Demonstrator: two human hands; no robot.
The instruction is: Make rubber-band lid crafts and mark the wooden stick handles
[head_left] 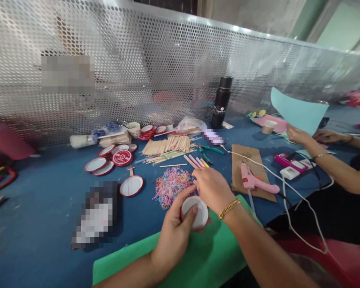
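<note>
My left hand [175, 228] grips a round jar lid [199, 218] with a white inside and a red rim, thumb pressed on its inner face. Just above it, my right hand [213, 186] is closed, its fingers curled and partly hidden. Several pastel pens [196, 161] show past its knuckles; whether it touches them I cannot tell. A heap of coloured rubber bands [172, 186] lies beside both hands. To its left rests another lid [131, 186] with a wooden stick at its edge. A green sheet [222, 244] is under my hands.
Stacked lids [96, 164], wooden sticks [168, 145], green-handled pliers [205, 155] and a black bottle [222, 102] stand or lie farther back. A pink glue gun [256, 180] rests on cardboard [238, 160], near a white cable [258, 163]. At right, another person's hand [300, 136] holds blue paper [300, 110].
</note>
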